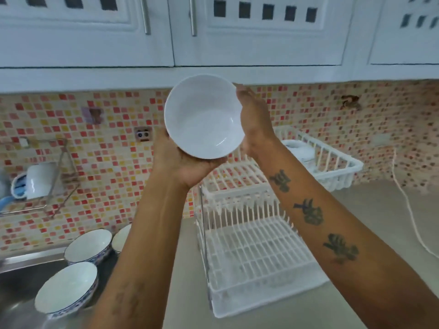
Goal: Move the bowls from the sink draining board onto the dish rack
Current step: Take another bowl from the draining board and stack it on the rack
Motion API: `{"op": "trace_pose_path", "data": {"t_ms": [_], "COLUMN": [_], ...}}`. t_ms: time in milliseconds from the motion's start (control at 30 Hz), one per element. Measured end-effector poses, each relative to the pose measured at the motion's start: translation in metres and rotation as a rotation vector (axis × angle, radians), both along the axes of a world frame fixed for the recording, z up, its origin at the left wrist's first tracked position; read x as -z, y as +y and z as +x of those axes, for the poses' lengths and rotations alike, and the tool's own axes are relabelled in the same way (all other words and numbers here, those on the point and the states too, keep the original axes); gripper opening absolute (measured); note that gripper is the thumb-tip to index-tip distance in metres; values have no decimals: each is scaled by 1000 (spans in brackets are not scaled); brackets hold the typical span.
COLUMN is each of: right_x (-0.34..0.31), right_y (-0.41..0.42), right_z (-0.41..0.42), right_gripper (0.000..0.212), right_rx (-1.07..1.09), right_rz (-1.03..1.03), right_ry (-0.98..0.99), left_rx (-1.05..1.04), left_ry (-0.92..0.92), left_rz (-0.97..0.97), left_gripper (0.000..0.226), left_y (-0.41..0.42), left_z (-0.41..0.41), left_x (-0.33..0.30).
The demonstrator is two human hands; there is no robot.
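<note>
I hold one white bowl (204,117) up in both hands, left hand (184,162) beneath, right hand (255,122) at its rim, above the rack (251,248). The rack looks bare; three bowls (88,245) wait on the draining board (21,279).

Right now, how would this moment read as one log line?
left hand + right hand: holding white bowl | above dish rack | three bowls on draining board

Four bowls: one plain white bowl (204,117), three blue-patterned bowls (88,245); two white racks (256,257).
</note>
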State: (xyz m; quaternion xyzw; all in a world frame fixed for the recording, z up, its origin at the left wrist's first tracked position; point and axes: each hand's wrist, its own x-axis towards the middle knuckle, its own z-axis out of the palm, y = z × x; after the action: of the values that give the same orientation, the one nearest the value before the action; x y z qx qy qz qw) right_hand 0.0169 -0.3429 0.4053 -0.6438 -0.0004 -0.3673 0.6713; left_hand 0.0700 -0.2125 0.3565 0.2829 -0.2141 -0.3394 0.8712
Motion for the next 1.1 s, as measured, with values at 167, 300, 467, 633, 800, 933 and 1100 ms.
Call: {"op": "trace_pose_path", "data": {"t_ms": [167,300,467,633,800,933,1100], "right_x": [0,3,10,37,62,74,84], "right_y": [-85,-142,-197,-226,-241,-249,-260], "right_z": [-22,-38,-38,-18,-3,13,26], "right_gripper": [24,28,62,61,54,58,64], "right_rx": [68,159,173,211,235,254,246], "right_rz": [104,29,-63,-113,-82,-138,-145], "right_ry": [-47,162,386,551,547,562,622], "left_rx": [105,-112,-552,-595,-474,-479,-450], "left_ry": [-120,-288,-835,-1395,-1450,-1444,-1411], "left_rz": [190,349,571,681,879,932,959], "left_gripper": [63,53,44,62,64,66,66], "left_y": [-68,-123,-179,-214,-234,-239,-243], "left_z": [-18,-11,3,28,39,44,46], "left_x": [-26,-29,-14,14,25,31,39]}}
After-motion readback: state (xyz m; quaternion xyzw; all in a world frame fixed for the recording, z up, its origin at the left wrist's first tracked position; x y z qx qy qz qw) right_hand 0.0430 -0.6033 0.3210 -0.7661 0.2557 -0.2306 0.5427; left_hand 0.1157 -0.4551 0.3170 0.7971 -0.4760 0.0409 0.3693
